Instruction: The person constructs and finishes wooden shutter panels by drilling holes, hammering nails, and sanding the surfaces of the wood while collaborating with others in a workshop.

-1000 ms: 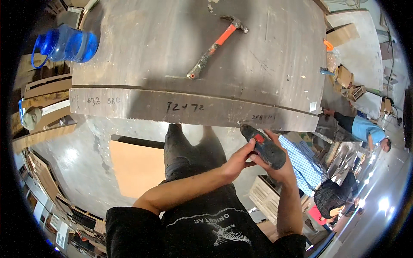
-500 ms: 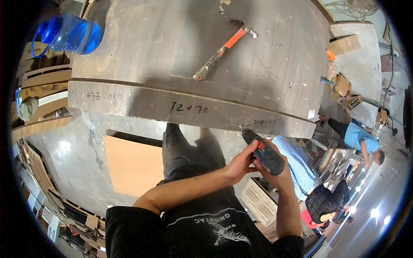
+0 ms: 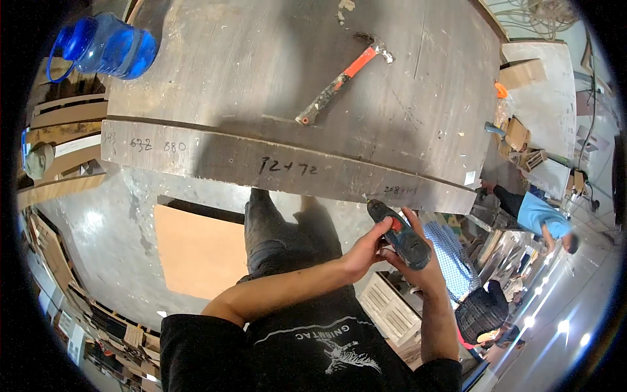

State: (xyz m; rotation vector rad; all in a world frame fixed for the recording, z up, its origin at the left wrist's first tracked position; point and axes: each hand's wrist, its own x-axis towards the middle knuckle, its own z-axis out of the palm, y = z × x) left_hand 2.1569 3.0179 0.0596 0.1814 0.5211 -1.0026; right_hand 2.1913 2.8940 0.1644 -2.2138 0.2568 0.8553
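Observation:
In front of my body, just below the near edge of the workbench, I hold a dark cordless drill (image 3: 411,250) with red parts. Its tip points away from me, close to the bench edge. My left hand (image 3: 363,253) is closed at the drill's left side, with its thumb on the housing by the red part. From the right, my right hand (image 3: 428,274) grips the drill, one finger raised off along its side. The drill's body hides most of the other fingers. A claw hammer (image 3: 349,73) with an orange-and-black handle lies on the workbench (image 3: 228,65).
A blue water jug (image 3: 111,49) lies on its side at the bench's far left. Along the near edge runs a board (image 3: 235,160) with handwritten marks. A tan panel (image 3: 196,251) is down on the left. Other people, one in a blue shirt (image 3: 543,215), are at the right.
A finger of my right hand has come up away from the drill. The drill has barely moved. At the right, the person in the blue shirt has shifted slightly.

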